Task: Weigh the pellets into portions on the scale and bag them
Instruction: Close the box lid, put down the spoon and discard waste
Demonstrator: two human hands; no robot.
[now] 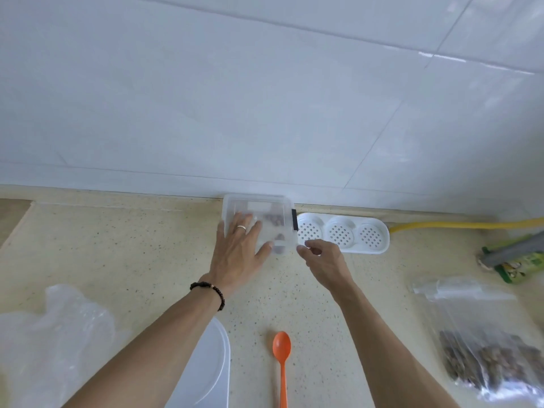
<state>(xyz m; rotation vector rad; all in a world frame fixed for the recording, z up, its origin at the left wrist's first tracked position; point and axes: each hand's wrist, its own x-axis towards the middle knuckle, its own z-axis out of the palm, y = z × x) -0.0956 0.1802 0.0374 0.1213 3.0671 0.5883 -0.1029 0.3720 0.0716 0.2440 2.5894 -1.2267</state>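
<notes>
A clear plastic box [266, 219] is sitting at the back of the counter [147, 245], right against the white wall [265, 98]. A few brown pellets [272, 218] are showing through it, blurry. The left hand [240, 248] is lying flat on the box, fingers straight, hiding part of it. The right hand [322, 259] is pinching the box's near right corner. A zip bag [482, 343] of pellets is lying at the right, its end cut off. An orange spoon [282, 357] is lying near the bottom edge, its handle cut off.
</notes>
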